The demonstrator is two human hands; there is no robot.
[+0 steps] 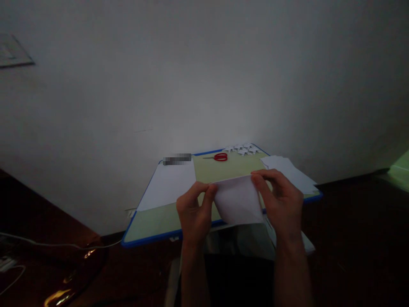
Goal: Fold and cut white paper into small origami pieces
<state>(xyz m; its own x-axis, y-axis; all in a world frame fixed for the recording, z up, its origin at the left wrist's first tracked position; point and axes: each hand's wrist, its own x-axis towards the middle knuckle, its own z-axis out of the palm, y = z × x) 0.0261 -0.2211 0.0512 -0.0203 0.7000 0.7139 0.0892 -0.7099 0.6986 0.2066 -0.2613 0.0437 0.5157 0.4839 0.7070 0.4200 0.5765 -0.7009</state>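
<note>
A small white sheet of paper hangs between my two hands, above the near edge of the table. My left hand pinches its upper left corner between thumb and fingers. The upper right corner is gripped the same way by my right hand. The paper's top edge is nearly straight and its lower part curves a little. Beyond it on the table lie scissors with red handles, their blades pointing left.
The pale table has a blue rim and stands against a grey wall. A large white sheet lies at left, white paper sheets at right, and several white paper cut-outs at the back. A white cable runs at lower left.
</note>
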